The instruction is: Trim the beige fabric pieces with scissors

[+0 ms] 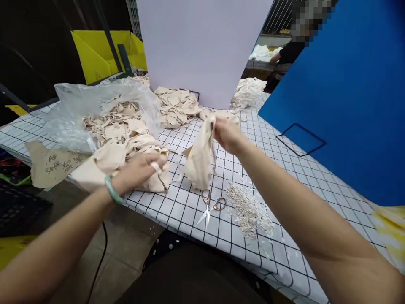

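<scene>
My right hand (pixel 228 134) is closed on the top of a beige fabric piece (pixel 199 158) and holds it up, so it hangs over the checked tablecloth (pixel 278 169). My left hand (pixel 139 169) rests on a heap of beige fabric pieces (pixel 126 147), fingers curled around the top piece; a green bangle is on that wrist. Small scissors (pixel 209 207) lie on the cloth just below the hanging piece. Beside them is a pile of small white trimmings (pixel 248 209).
A clear plastic bag (pixel 79 109) spreads under the left heap, with a brown paper note (pixel 52 162) beside it. More fabric piles (pixel 177 105) lie by a white board (pixel 202 46). A blue board (pixel 348 97) stands right. Another person sits behind it.
</scene>
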Action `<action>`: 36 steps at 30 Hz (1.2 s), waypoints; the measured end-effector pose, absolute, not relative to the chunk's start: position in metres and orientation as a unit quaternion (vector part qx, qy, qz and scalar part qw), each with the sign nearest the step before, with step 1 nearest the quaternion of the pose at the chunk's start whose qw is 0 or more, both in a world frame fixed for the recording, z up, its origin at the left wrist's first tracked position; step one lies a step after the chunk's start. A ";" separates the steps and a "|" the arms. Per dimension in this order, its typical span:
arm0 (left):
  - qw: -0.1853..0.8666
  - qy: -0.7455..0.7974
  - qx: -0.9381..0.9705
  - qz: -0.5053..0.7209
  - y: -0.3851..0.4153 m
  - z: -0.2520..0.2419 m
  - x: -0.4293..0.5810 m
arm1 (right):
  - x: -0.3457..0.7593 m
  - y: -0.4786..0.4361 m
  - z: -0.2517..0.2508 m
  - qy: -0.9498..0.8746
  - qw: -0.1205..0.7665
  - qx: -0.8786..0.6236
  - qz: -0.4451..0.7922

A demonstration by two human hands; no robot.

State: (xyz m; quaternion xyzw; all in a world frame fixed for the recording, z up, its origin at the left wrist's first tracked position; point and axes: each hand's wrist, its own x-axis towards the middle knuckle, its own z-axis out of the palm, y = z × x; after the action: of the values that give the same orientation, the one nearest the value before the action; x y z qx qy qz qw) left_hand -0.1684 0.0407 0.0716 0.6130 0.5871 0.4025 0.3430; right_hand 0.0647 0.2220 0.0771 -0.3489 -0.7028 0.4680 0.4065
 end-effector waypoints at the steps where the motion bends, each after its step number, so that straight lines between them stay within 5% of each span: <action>1: 0.377 0.590 0.611 0.371 0.028 0.054 -0.162 | 0.065 0.214 0.056 -0.716 0.363 -0.413 0.430; 4: 0.527 0.601 0.506 0.326 -0.002 0.021 -0.154 | 0.068 0.175 0.010 -0.727 0.325 -0.464 0.388; 10: 0.637 0.522 0.387 0.414 -0.019 0.027 -0.149 | 0.036 0.091 -0.020 -0.908 0.195 -0.240 0.284; 19: 0.361 0.627 0.611 0.322 -0.033 0.007 -0.147 | 0.037 0.123 0.005 -0.770 0.294 -0.351 0.445; 30: 0.520 0.498 0.570 0.395 0.014 0.001 -0.101 | 0.050 0.109 0.006 -0.735 0.240 -0.400 0.493; 36: 0.475 0.534 0.599 0.362 0.014 0.016 -0.121 | 0.082 0.119 0.020 -0.736 0.170 -0.356 0.549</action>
State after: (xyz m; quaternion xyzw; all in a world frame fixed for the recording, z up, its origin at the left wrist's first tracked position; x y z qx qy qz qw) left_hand -0.1214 0.0139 0.0162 0.5988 0.5336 0.3616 0.4753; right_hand 0.0823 0.1185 0.0204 -0.3563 -0.7365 0.5493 0.1702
